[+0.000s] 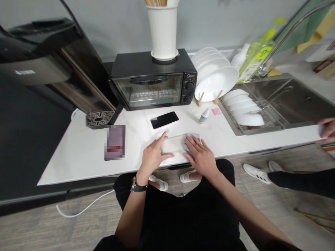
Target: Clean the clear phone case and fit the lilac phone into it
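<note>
A flat, pale, rectangular packet (172,144) in clear plastic lies at the counter's front edge. Around its left end my left hand (154,153) is closed, thumb along the near side and index finger at the far side. My right hand (201,155) rests palm down with fingers stretched out on the crumpled grey, see-through part at the packet's right end. Whether that part is wrapping or a separate cloth, I cannot tell. Beyond the packet lies a black-screened phone (164,120). A small white bottle (204,116) with a blue and yellow label stands farther right.
A toaster oven (151,83) carries a white pot (163,33). Plates (217,83) stand in a wooden rack beside the sink (277,101), which holds bowls (244,108). A dispenser (102,118) and a blurred-out flat object (115,143) are left. Another person's hand (328,129) touches the counter.
</note>
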A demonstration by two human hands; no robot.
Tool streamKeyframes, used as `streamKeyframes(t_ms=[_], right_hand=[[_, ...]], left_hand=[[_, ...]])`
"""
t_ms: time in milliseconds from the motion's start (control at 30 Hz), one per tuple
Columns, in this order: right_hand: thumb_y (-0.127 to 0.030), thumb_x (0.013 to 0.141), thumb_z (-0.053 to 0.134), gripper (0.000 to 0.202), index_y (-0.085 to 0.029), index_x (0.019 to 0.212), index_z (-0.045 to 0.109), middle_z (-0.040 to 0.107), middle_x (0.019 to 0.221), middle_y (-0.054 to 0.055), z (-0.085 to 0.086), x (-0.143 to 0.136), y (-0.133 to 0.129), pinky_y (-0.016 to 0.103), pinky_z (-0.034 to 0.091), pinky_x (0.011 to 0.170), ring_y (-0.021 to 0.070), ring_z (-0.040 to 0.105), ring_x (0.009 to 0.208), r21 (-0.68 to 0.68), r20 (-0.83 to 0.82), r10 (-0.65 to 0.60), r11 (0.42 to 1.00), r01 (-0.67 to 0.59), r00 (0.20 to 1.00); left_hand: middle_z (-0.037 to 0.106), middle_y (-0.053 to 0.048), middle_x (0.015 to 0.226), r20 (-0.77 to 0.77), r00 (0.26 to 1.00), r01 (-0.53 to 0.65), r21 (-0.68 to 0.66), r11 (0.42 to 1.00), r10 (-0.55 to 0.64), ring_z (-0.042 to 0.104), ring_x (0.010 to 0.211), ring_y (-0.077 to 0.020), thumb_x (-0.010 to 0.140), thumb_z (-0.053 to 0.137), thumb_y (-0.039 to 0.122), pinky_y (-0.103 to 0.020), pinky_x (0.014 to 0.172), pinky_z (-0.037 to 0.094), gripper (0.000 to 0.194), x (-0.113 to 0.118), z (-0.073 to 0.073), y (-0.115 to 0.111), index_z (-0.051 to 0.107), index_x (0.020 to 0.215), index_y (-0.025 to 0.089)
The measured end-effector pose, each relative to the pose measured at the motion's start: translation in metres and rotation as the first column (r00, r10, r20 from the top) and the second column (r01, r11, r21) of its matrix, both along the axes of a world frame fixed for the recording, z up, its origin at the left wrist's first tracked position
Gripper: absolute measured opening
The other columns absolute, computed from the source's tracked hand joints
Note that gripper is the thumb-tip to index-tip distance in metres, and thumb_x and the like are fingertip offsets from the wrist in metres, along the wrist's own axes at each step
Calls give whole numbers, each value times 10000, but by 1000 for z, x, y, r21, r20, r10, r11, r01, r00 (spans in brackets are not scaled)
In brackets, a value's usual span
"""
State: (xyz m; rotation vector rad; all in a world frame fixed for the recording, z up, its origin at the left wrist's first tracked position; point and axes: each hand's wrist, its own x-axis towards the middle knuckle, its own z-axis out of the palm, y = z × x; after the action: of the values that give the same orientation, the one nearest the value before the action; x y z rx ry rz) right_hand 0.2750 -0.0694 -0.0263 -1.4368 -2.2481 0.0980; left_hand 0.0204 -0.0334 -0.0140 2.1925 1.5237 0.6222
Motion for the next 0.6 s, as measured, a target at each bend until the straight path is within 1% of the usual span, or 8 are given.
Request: streamKeyframes(t_ms=[67, 100, 233, 300, 367, 433, 533, 600], right_hand=[[-487, 1084, 577, 664, -126, 1635, 487, 510, 1665, 192, -1, -8, 9, 673, 417, 1266, 416, 451, 1578, 5, 17, -34, 999, 34, 999], [-512, 1077, 585, 690, -107, 1627, 492, 504, 1667, 203, -2, -19, 12, 663, 409, 1274, 416, 442, 1584, 1, 15, -14, 1000, 14, 1000], [-562, 1064, 590, 749, -50, 1604, 501, 512, 1657, 223, -4, -74, 11, 585, 399, 1305, 368, 440, 1593, -19, -43, 151, 988, -152, 988], [-573, 1061, 593, 740, -64, 1594, 520, 533, 1644, 215, -3, -83, 4, 572, 403, 1305, 349, 469, 1578, -24, -75, 208, 977, -210, 975], [-562, 1068, 591, 693, -122, 1599, 530, 566, 1625, 183, -2, -73, -2, 571, 407, 1304, 327, 508, 1553, -29, -88, 237, 970, -241, 967], [-516, 1088, 573, 634, -179, 1622, 512, 590, 1612, 147, -1, -48, -7, 580, 412, 1299, 312, 527, 1541, -33, -74, 223, 974, -226, 972], [-453, 1105, 545, 603, -207, 1651, 477, 578, 1624, 134, 0, -11, -5, 623, 411, 1287, 343, 506, 1553, -15, -18, 95, 995, -96, 995], [-461, 1098, 553, 626, -187, 1655, 471, 549, 1644, 153, 0, -4, 1, 649, 397, 1285, 379, 470, 1572, 2, 4, 9, 1000, -9, 1000]], left_hand=[[681, -40, 1532, -1, 1000, 11, 11, 1000, -11, 679, 1377, -284, 822, 928, 425, -418, 1153, 564, 1132, 0, -2, 1, 240, 1718, 352], [677, -46, 1535, 4, 1000, 18, 17, 1000, -18, 677, 1380, -279, 842, 912, 412, -412, 1151, 566, 1101, -1, -2, 1, 247, 1717, 343], [638, -80, 1573, 22, 999, 50, 5, 999, -50, 665, 1395, -264, 929, 795, 257, -398, 1151, 566, 914, -3, -3, 2, 312, 1704, 305], [643, -73, 1566, 33, 998, 47, -23, 999, -46, 674, 1379, -259, 925, 770, 201, -400, 1145, 572, 898, -4, -2, 2, 328, 1698, 314], [655, -57, 1555, 43, 998, 38, -38, 999, -36, 668, 1387, -262, 907, 802, 224, -415, 1163, 564, 926, -3, -1, 1, 328, 1695, 333], [657, -52, 1557, 46, 998, 33, -27, 999, -32, 651, 1411, -272, 877, 865, 300, -431, 1192, 545, 983, -2, 0, 0, 321, 1695, 343], [665, -55, 1549, 42, 999, 31, 9, 999, -31, 650, 1415, -276, 826, 927, 372, -437, 1205, 537, 1063, -1, -1, 0, 313, 1693, 349], [664, -59, 1551, 45, 998, 37, 27, 999, -38, 653, 1414, -273, 822, 930, 381, -430, 1205, 537, 1063, -1, -3, 1, 318, 1691, 349]])
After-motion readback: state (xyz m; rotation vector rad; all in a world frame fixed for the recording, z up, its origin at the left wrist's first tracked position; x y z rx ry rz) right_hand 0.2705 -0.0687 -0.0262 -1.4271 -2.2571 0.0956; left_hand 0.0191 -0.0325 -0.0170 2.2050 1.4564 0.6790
